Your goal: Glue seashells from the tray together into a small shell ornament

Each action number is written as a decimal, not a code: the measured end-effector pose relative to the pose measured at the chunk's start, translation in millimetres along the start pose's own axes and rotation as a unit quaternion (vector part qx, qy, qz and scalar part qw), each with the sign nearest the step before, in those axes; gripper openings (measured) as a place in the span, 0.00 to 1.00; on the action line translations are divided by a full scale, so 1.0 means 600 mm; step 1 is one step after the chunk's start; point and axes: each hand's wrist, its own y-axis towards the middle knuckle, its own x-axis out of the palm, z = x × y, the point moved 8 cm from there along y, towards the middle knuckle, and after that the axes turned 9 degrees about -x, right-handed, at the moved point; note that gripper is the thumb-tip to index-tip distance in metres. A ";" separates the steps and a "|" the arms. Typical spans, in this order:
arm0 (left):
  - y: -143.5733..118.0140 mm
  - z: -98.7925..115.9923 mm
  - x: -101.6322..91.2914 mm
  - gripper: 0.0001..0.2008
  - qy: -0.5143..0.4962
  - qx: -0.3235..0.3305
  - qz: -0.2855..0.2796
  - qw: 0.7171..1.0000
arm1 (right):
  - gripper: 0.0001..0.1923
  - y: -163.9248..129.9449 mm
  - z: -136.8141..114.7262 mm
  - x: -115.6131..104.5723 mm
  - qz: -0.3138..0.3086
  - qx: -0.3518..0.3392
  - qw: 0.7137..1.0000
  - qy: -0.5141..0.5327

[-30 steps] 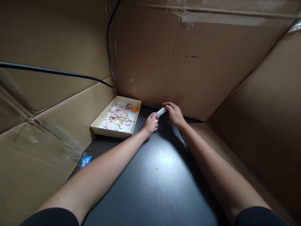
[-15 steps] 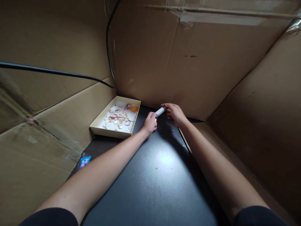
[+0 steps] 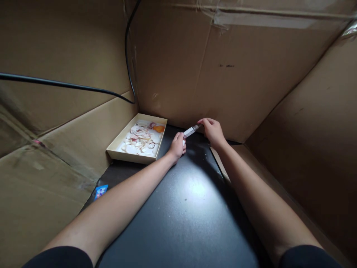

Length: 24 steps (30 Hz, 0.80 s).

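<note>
My left hand (image 3: 176,147) is closed around the lower end of a slim white stick-like object (image 3: 190,132), which slants up to the right above the dark table. A narrower, greyish end (image 3: 197,127) sticks out of its upper right side. My right hand (image 3: 213,132) has its thumb and fingers pinched together at the tip of that grey end. The exact kind of the object is too small to make out. Part of it is hidden inside my left fist.
Left of my hands stands a shallow cream tray (image 3: 131,158) holding several seashells (image 3: 142,143) and an orange piece (image 3: 158,128). A blue packet (image 3: 100,191) lies beside my left forearm. Cardboard walls (image 3: 178,67) surround the dark table (image 3: 178,223). A black cable (image 3: 69,85) hangs at left.
My right hand has shifted slightly up and to the right, away from my left hand. More of the object's greyish end now shows between them. The left hand stays nearly still.
</note>
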 end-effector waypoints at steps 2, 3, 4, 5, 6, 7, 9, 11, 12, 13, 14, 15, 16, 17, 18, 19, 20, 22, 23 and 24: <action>0.002 0.000 -0.001 0.11 -0.005 0.001 -0.001 1.000 | 0.10 0.001 0.008 -0.011 0.016 0.045 0.998 0.051; 0.002 0.000 -0.001 0.12 -0.008 0.002 -0.002 1.000 | 0.09 0.001 0.011 -0.014 0.020 0.065 0.994 0.080; 0.002 0.000 -0.001 0.12 -0.010 0.003 -0.004 1.000 | 0.09 0.002 0.014 -0.016 0.021 0.081 0.991 0.108; 0.002 0.000 -0.001 0.12 -0.010 0.003 -0.007 1.000 | 0.09 0.003 0.017 -0.016 0.019 0.091 0.987 0.131; 0.002 0.000 0.000 0.12 -0.010 0.003 -0.009 1.000 | 0.09 0.004 0.018 -0.016 0.015 0.096 0.984 0.149; 0.002 0.000 0.000 0.13 -0.008 0.002 -0.009 1.000 | 0.10 0.005 0.020 -0.014 0.010 0.099 0.981 0.165; 0.002 -0.001 0.000 0.14 -0.003 -0.002 -0.009 1.000 | 0.11 0.007 0.022 -0.009 0.005 0.101 0.976 0.194; 0.001 -0.002 0.002 0.16 0.002 -0.008 -0.009 1.000 | 0.11 0.007 0.022 -0.005 0.013 0.106 0.970 0.220; 0.000 -0.003 0.003 0.16 0.005 -0.011 -0.010 1.000 | 0.11 0.006 0.020 -0.002 0.017 0.107 0.967 0.232; 0.000 -0.004 0.004 0.16 0.008 -0.015 -0.011 1.000 | 0.11 0.004 0.017 0.001 0.016 0.108 0.963 0.245; -0.001 -0.004 0.005 0.16 0.011 -0.017 -0.012 1.000 | 0.12 0.002 0.012 0.007 0.009 0.109 0.961 0.255; -0.002 -0.004 0.006 0.16 0.015 -0.017 -0.013 1.000 | 0.12 0.000 0.006 0.014 -0.006 0.110 0.959 0.262; -0.002 -0.004 0.006 0.16 0.017 -0.017 -0.014 1.000 | 0.13 -0.003 0.000 0.021 -0.024 0.112 0.957 0.266; -0.003 -0.004 0.007 0.16 0.020 -0.016 -0.015 1.000 | 0.13 -0.007 -0.006 0.028 -0.042 0.115 0.956 0.266; -0.004 -0.003 0.007 0.16 0.022 -0.015 -0.016 1.000 | 0.12 -0.010 -0.011 0.033 -0.058 0.120 0.955 0.266; -0.004 -0.004 0.008 0.16 0.025 -0.015 -0.018 0.999 | 0.12 -0.013 -0.016 0.038 -0.071 0.124 0.953 0.269; -0.004 -0.004 0.009 0.16 0.028 -0.015 -0.021 0.999 | 0.11 -0.015 -0.020 0.040 -0.079 0.127 0.949 0.277; -0.005 -0.002 0.010 0.14 0.029 -0.009 -0.026 0.999 | 0.10 -0.016 -0.025 0.040 -0.079 0.133 0.942 0.298; -0.005 -0.001 0.009 0.13 0.026 -0.003 -0.028 0.999 | 0.09 -0.014 -0.025 0.037 -0.070 0.137 0.939 0.307; -0.005 0.001 0.009 0.11 0.021 0.004 -0.029 0.999 | 0.09 -0.013 -0.023 0.032 -0.057 0.139 0.939 0.310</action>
